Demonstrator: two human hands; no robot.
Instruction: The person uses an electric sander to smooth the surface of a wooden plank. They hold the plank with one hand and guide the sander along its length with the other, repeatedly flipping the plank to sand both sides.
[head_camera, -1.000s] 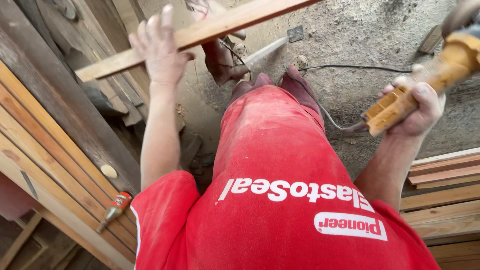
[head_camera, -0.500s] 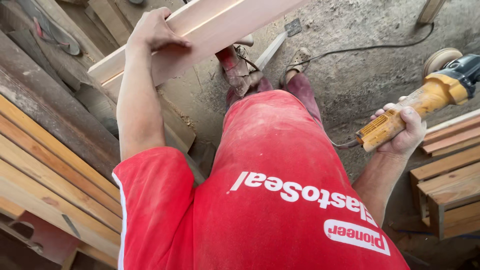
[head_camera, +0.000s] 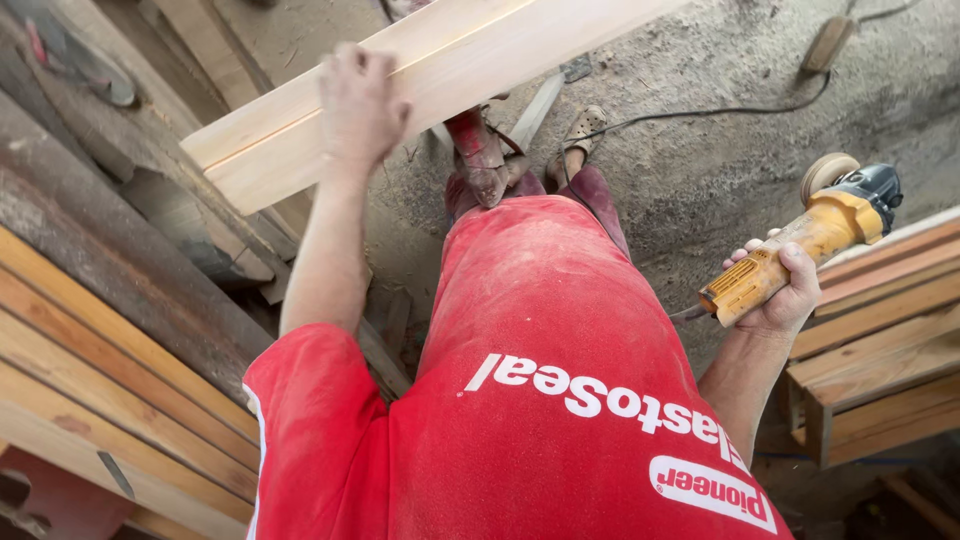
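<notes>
Red fills most of your view: your shirt (head_camera: 520, 400) runs from the bottom edge up to the middle, dusty over the belly, with white print across it that reads upside down from here. Dusty ground (head_camera: 700, 120) lies beyond it, grey and scuffed.

Stacked boards (head_camera: 90, 370) run diagonally along your left, orange-brown on top and darker and rougher higher up. More boards (head_camera: 880, 330), laid flat, sit at your right, just beside your right forearm.

Next comes the plank (head_camera: 420, 80), pale and clean, crossing the top of the view from left of centre up toward the upper right. One end sticks out to the left, past your hand, above the dark boards. Your left hand (head_camera: 360, 105) is raised on it, fingers curled over its near face; the hand is blurred, so how firmly it clamps cannot be told, but it is closed on the wood.

Your right hand (head_camera: 780, 290) is wrapped tight round the yellow body of the grinder (head_camera: 800, 240), held out low to your right above the ground. Its dark head and tan disc point up and away from you. A black cord (head_camera: 690, 112) snakes across the ground above it.

Your feet (head_camera: 530, 150) show just past the shirt's hem, under the plank.
</notes>
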